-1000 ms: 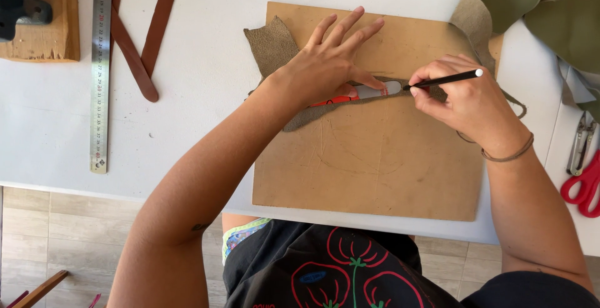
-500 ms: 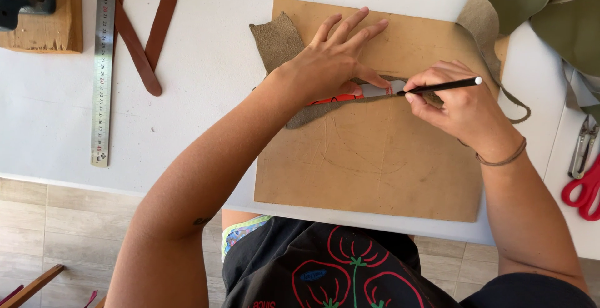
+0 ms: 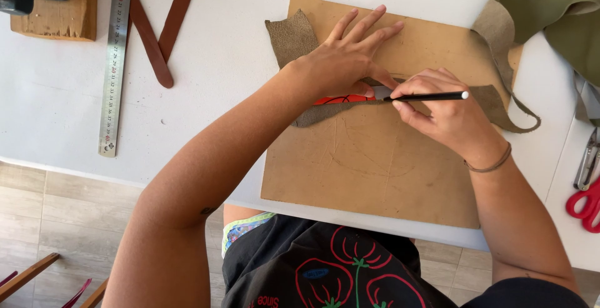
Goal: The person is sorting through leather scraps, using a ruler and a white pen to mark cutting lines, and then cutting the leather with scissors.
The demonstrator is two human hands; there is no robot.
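White table [image 3: 237, 45], brown board [image 3: 375, 170] at near edge; left hand [image 3: 340, 58] flat, pinning taupe leather strip [image 3: 294, 39], right hand [image 3: 447, 111] gripping black pen [image 3: 431, 96] — strip slip under loose pressure likely skews line.

I look down on a white table [image 3: 237, 64] whose near edge runs across the view from left to right, dropping slightly toward the right. Below that edge I see a floor [image 3: 69, 208] of pale beige tiles with thin grout lines. At the lower left corner, brown wooden chair legs [image 3: 28, 275] slant across the tiles. The light is bright and even, casting only soft shadows on the tabletop.
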